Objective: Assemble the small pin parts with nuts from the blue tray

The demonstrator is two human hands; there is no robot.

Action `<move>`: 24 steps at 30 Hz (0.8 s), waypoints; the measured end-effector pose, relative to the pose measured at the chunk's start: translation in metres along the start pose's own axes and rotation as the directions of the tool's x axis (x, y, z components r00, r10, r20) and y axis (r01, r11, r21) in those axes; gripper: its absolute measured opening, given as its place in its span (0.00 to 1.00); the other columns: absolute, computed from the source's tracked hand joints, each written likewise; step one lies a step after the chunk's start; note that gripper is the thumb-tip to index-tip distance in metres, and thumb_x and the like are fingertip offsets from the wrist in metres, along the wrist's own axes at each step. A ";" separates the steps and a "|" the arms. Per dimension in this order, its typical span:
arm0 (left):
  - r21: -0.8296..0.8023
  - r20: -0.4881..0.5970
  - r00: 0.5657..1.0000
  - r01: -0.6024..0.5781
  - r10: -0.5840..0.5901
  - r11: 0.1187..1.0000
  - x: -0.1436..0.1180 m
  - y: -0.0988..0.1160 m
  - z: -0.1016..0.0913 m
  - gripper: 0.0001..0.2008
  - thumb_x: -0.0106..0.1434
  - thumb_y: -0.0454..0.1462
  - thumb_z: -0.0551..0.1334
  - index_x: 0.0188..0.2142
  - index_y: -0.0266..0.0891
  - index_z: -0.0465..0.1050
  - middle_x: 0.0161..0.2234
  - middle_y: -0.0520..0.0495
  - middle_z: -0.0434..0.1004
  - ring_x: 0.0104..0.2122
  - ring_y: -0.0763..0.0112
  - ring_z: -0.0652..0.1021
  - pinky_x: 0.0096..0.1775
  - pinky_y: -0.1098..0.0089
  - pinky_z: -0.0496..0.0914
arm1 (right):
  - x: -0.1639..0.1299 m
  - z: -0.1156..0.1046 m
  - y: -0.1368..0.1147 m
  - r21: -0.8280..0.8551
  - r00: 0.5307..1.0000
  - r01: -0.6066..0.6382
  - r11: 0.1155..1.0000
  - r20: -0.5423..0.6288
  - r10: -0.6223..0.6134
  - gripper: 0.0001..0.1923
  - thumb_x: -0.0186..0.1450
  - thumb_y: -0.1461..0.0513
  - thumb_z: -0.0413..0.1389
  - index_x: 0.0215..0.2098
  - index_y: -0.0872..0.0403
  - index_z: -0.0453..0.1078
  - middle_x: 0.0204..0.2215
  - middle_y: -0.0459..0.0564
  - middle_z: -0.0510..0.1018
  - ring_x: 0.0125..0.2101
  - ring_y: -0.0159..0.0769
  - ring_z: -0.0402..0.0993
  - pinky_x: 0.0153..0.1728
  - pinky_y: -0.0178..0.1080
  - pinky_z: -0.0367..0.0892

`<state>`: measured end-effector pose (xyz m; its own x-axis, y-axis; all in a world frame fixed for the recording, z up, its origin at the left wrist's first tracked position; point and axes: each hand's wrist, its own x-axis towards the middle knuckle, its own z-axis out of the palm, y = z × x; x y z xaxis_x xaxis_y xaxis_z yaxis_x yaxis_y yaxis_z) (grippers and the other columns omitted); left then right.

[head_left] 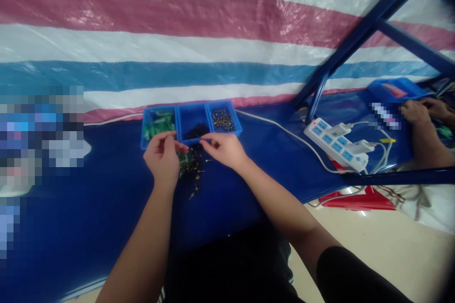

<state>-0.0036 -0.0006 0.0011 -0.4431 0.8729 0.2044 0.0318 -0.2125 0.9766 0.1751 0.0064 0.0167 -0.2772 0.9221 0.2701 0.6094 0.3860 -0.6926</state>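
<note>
My left hand [162,157] is at the front left of a blue three-compartment bin [142,138], its fingers curled in and closed. What it holds, if anything, is too small to make out. At the bin's front edge my right hand [224,148] has thumb and fingertips pinched together, and their contents cannot be made out either. Green pieces [159,124] fill the left compartment. Some small black parts [197,130] lie in the middle one, and small shiny metal parts [223,120] in the right one. Between and below my hands is a loose pile of small metal and green parts [192,166].
A white power strip [336,144] with plugs and cables lies on the blue table [277,189] to the right, beside a blue metal frame [359,23]. Beyond it are another person's hands [417,111] and a blue tray [398,86]. A striped sheet [199,14] hangs behind.
</note>
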 end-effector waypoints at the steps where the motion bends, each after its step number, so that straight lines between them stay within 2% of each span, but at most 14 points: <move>1: 0.000 0.000 1.000 -0.001 0.001 1.000 0.000 0.000 0.000 0.08 0.64 0.40 0.62 0.39 0.39 0.75 0.20 0.54 0.72 0.20 0.71 0.78 0.26 0.69 0.75 | 0.001 0.001 0.002 -0.006 0.998 -0.035 0.999 -0.053 0.035 0.16 0.71 0.55 0.57 0.51 0.53 0.80 0.28 0.46 0.82 0.28 0.29 0.75 0.34 0.33 0.66; 3: -0.003 0.005 1.000 0.000 0.000 1.000 -0.001 0.001 0.001 0.08 0.64 0.40 0.62 0.39 0.38 0.76 0.20 0.55 0.72 0.20 0.71 0.77 0.26 0.70 0.75 | 0.002 0.001 0.005 -0.027 0.993 -0.074 0.997 -0.093 0.071 0.18 0.71 0.54 0.58 0.55 0.51 0.78 0.30 0.47 0.83 0.28 0.30 0.75 0.34 0.34 0.66; 4: -0.006 0.007 1.000 0.000 0.000 1.000 -0.001 0.002 0.001 0.08 0.64 0.40 0.62 0.39 0.38 0.76 0.20 0.55 0.72 0.20 0.71 0.77 0.26 0.70 0.75 | 0.002 -0.001 0.007 -0.031 0.995 -0.066 0.997 -0.073 0.063 0.17 0.71 0.54 0.58 0.55 0.51 0.78 0.30 0.46 0.83 0.28 0.30 0.75 0.34 0.34 0.66; 6: -0.006 0.010 1.000 0.002 -0.002 1.000 -0.002 0.002 0.002 0.08 0.64 0.40 0.62 0.39 0.38 0.76 0.20 0.55 0.72 0.20 0.72 0.77 0.26 0.70 0.75 | 0.003 -0.008 0.008 0.003 1.000 -0.003 1.000 0.020 0.003 0.14 0.72 0.56 0.57 0.49 0.51 0.80 0.30 0.46 0.82 0.28 0.29 0.75 0.34 0.33 0.65; 8: 0.007 0.008 1.000 0.005 -0.005 1.000 -0.002 0.003 0.002 0.08 0.64 0.40 0.62 0.39 0.38 0.76 0.19 0.55 0.73 0.19 0.72 0.76 0.25 0.70 0.74 | 0.004 -0.018 0.008 0.062 0.983 0.038 0.997 0.175 -0.048 0.11 0.71 0.58 0.58 0.45 0.53 0.80 0.26 0.44 0.80 0.26 0.27 0.73 0.32 0.32 0.62; 11: 0.016 0.003 1.000 0.008 -0.008 1.000 -0.002 0.004 0.002 0.08 0.64 0.40 0.62 0.39 0.39 0.76 0.19 0.54 0.72 0.19 0.71 0.76 0.24 0.69 0.74 | 0.005 -0.027 0.007 0.094 0.891 0.075 0.993 0.440 -0.109 0.12 0.66 0.57 0.64 0.44 0.54 0.81 0.27 0.44 0.80 0.26 0.27 0.72 0.30 0.32 0.59; 13: 0.024 0.003 1.000 0.006 -0.006 1.000 -0.003 0.004 0.001 0.08 0.64 0.40 0.62 0.39 0.39 0.76 0.20 0.54 0.72 0.19 0.72 0.76 0.25 0.69 0.74 | 0.006 -0.027 0.009 0.055 0.836 0.093 0.994 0.538 -0.108 0.15 0.63 0.58 0.66 0.46 0.55 0.80 0.27 0.44 0.80 0.26 0.28 0.72 0.29 0.33 0.57; 15: 0.038 0.005 1.000 0.008 -0.008 0.999 -0.003 0.004 0.001 0.09 0.65 0.41 0.61 0.39 0.39 0.76 0.20 0.54 0.71 0.19 0.72 0.76 0.26 0.69 0.75 | 0.007 -0.023 0.012 0.025 0.817 0.119 0.993 0.566 -0.112 0.13 0.64 0.59 0.66 0.46 0.55 0.80 0.28 0.45 0.80 0.27 0.29 0.72 0.29 0.33 0.57; 18: 0.055 0.020 1.000 0.011 -0.012 0.998 -0.003 0.004 0.000 0.09 0.65 0.42 0.61 0.40 0.39 0.75 0.20 0.54 0.72 0.20 0.73 0.76 0.26 0.70 0.74 | 0.008 -0.019 0.016 0.050 0.817 0.150 0.987 0.555 -0.152 0.08 0.66 0.62 0.63 0.43 0.55 0.81 0.34 0.48 0.82 0.31 0.30 0.74 0.32 0.33 0.61; 22: 0.104 0.080 0.997 -0.017 0.009 0.994 -0.007 0.006 0.001 0.10 0.66 0.42 0.61 0.41 0.38 0.76 0.21 0.54 0.73 0.20 0.74 0.76 0.26 0.72 0.73 | 0.009 -0.020 0.016 0.157 0.844 0.140 0.978 0.497 -0.201 0.07 0.67 0.62 0.63 0.42 0.56 0.80 0.37 0.50 0.81 0.34 0.31 0.75 0.38 0.34 0.66; 24: 0.136 0.139 0.990 -0.049 0.030 0.989 -0.009 0.007 0.001 0.10 0.67 0.42 0.61 0.41 0.38 0.77 0.21 0.54 0.73 0.21 0.75 0.76 0.27 0.73 0.73 | 0.008 -0.019 0.014 0.260 0.871 0.082 0.962 0.450 -0.195 0.07 0.67 0.60 0.63 0.40 0.57 0.80 0.36 0.50 0.81 0.34 0.31 0.75 0.39 0.34 0.68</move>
<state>0.0016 -0.0099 0.0060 -0.3132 0.9188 0.2404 0.1750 -0.1930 0.9655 0.1958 0.0197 0.0221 -0.6951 0.7156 0.0694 0.3709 0.4395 -0.8181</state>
